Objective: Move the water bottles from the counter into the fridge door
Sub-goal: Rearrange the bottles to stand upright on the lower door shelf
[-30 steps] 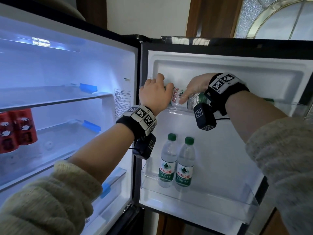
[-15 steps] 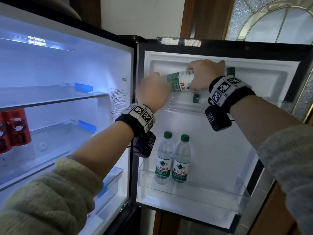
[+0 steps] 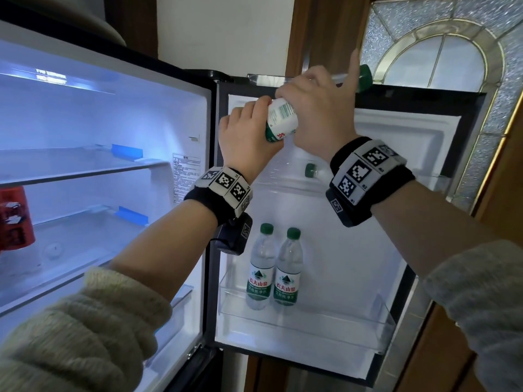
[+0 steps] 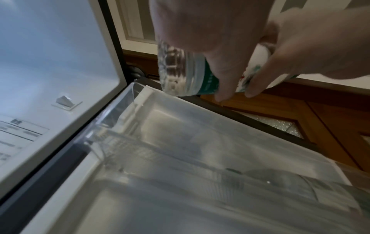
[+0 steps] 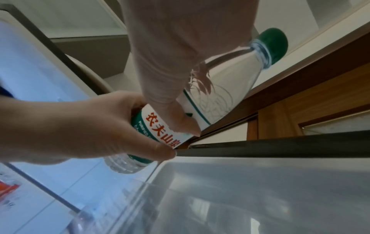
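wall: plain cream wall (image 3: 223,32) behind the appliance | trim: dark brown wooden frame (image 3: 325,32) | window: arched window (image 3: 435,60) with frosted textured glass, brass-coloured edging, daylight through it | lower right: brown wooden panel (image 3: 441,360)

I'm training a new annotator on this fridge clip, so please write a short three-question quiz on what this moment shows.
1. True or false: the clear plastic water bottle with the green cap is held tilted, gripped by both the left hand and the right hand.
2. How many upright green-capped water bottles stand in the clear lower door bin?
A. one
B. two
C. four
3. Fill in: in the head view, a second bottle's green cap shows in the ____ door bin, below the hands.

Key
1. True.
2. B.
3. Upper.
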